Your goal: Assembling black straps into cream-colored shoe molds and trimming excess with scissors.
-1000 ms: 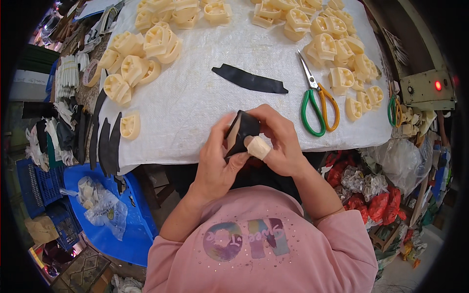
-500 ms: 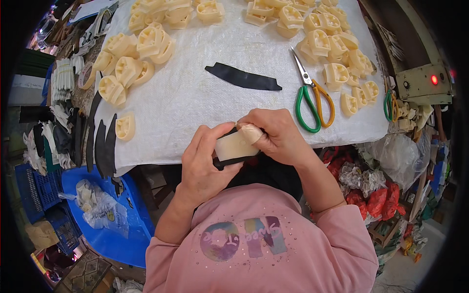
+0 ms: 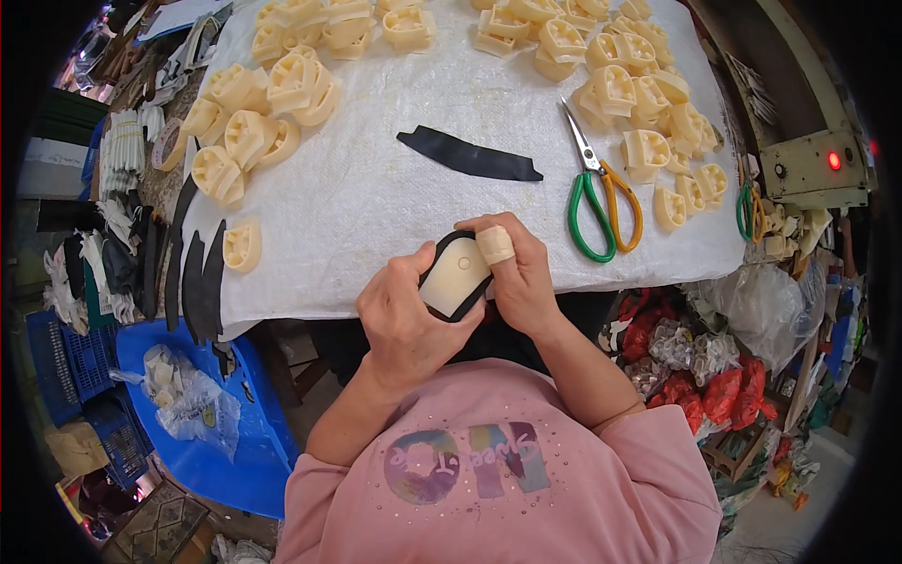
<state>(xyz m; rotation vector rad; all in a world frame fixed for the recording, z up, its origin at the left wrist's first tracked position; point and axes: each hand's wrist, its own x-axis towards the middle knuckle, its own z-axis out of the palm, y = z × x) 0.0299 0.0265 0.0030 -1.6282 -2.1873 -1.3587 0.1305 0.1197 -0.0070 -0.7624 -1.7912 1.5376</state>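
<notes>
Just off the table's near edge, both hands hold a cream shoe heel (image 3: 458,274) with a black strip wrapped around its side. Its flat D-shaped face with a small ring mark is turned up. My left hand (image 3: 396,305) is closed around the heel's left and lower side. My right hand (image 3: 519,282), its thumb covered by a tan wrap, grips the right side and top edge. Beyond the hands a loose black strip (image 3: 470,155) lies on the white table cover (image 3: 395,207). Scissors (image 3: 597,188) with green and yellow handles rest to its right.
Cream heels are piled at left (image 3: 249,132) and right (image 3: 648,103), with a single heel (image 3: 241,244) near the left edge. Black strips (image 3: 202,282) hang over that edge. A blue tub (image 3: 202,470) stands lower left, red bags (image 3: 742,399) lower right, a control box (image 3: 816,169) at far right.
The heel has been turned so its flat face shows more fully and stands more upright. My right hand has shifted left and down, its wrapped thumb now off the face.
</notes>
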